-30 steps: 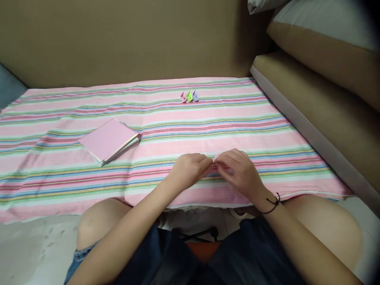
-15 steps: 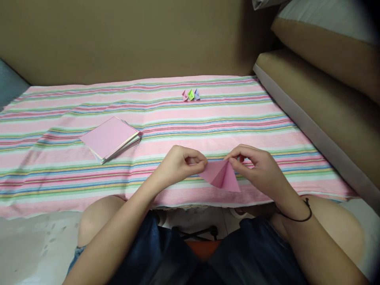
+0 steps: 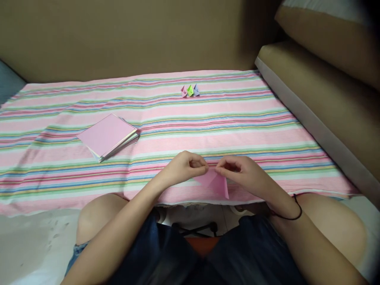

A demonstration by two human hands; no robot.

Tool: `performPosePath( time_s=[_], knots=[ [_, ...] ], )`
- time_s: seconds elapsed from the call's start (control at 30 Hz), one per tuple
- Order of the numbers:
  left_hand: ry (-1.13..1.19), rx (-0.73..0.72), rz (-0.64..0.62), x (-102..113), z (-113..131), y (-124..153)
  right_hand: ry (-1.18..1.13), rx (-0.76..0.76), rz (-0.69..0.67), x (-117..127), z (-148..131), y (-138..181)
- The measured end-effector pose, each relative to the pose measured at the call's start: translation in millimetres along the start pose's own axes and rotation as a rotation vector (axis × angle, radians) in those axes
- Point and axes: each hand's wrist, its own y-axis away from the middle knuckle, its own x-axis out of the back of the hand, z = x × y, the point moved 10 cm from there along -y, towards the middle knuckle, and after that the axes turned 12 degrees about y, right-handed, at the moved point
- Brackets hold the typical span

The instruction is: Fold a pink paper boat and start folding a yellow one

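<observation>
A folded sheet of pink paper [image 3: 218,185] hangs between my two hands, over the front edge of the striped cloth. My left hand [image 3: 187,168] pinches its upper left edge between thumb and fingers. Close beside it, my right hand [image 3: 242,172] pinches the top of the paper, and a creased flap slopes down below its fingertips. Part of the paper's upper edge is hidden behind the fingers.
A stack of coloured paper [image 3: 107,135], pink on top, lies to the left on the striped cloth [image 3: 166,142]. Three small folded paper pieces, pink, green [image 3: 190,91] and blue, stand at the back. Brown cushions [image 3: 314,91] border the right side.
My right hand has moved left and slightly down, closer to my left hand. The pink paper has drawn narrower between them, and its flap has swung left.
</observation>
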Motion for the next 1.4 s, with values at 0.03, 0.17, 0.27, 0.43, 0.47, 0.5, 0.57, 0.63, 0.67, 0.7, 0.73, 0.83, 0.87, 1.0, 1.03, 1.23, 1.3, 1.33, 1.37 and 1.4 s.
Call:
performPosePath(
  time_s=[0.03,0.17,0.27,0.43,0.47,0.5,0.57,0.63,0.67,0.7,0.73,0.83,0.87,1.0,1.03,1.23,1.3,1.33,1.37,1.4],
  knots=[
    [0.037,0.009,0.003,-1.4,-1.6,-0.8,-0.002,0.000,-0.001,-2.5,-0.9,0.2],
    [0.061,0.042,0.053,0.8,-8.9,-2.9,-0.013,-0.009,0.001,-8.0,1.0,0.8],
    [0.014,0.035,0.041,4.5,-10.7,-1.8,-0.023,-0.040,0.007,-5.3,10.1,1.5],
    [0.085,0.112,0.008,16.8,-12.9,5.3,-0.084,-0.077,-0.005,4.5,25.6,4.2],
    [0.092,0.123,0.005,19.4,-11.7,6.7,-0.098,-0.082,-0.009,5.8,27.2,4.8],
    [0.083,0.123,0.009,22.2,-9.7,7.7,-0.112,-0.085,-0.014,6.4,28.0,5.2],
    [0.033,0.108,0.032,28.3,-5.4,8.9,-0.149,-0.088,-0.029,4.9,27.3,5.5],
    [-0.049,0.081,0.069,34.7,-1.9,9.3,-0.173,-0.088,-0.044,1.6,25.1,5.3],
    [-0.094,0.070,0.083,37.4,-1.0,9.3,-0.175,-0.088,-0.046,0.3,24.1,5.0],
    [-0.138,0.064,0.092,39.9,-1.0,9.2,-0.175,-0.088,-0.049,-0.8,23.4,4.7],
    [-0.191,0.056,0.106,43.1,-0.9,9.1,-0.178,-0.089,-0.051,-1.3,23.4,4.5],
    [-0.402,0.006,0.263,62.0,5.1,10.4,-0.218,-0.099,-0.051,1.3,27.1,4.3],
    [-0.462,-0.031,0.340,67.5,10.1,11.9,-0.229,-0.099,-0.049,2.9,28.6,4.2],
    [-0.340,-0.179,0.322,42.7,18.5,9.2,-0.202,-0.079,-0.064,1.0,27.4,3.2],
    [-0.268,-0.161,0.220,25.6,13.4,5.5,-0.185,-0.065,-0.073,-2.4,24.3,2.8],
    [-0.135,-0.056,0.046,-15.8,-9.2,0.7,-0.019,-0.028,-0.041,-14.4,12.5,0.8],
    [-0.114,-0.029,0.039,-13.0,-14.0,0.3,0.003,-0.045,-0.045,-12.5,18.4,0.7],
    [-0.107,-0.016,0.036,-10.9,-16.0,0.1,0.002,-0.056,-0.047,-9.9,22.9,0.6],
    [-0.100,-0.008,0.037,-8.2,-17.4,-0.2,-0.004,-0.070,-0.037,-5.5,28.2,0.6],
    [-0.096,-0.004,0.045,-5.1,-18.1,-0.5,-0.014,-0.087,-0.018,0.2,33.6,0.6]
  ],
)
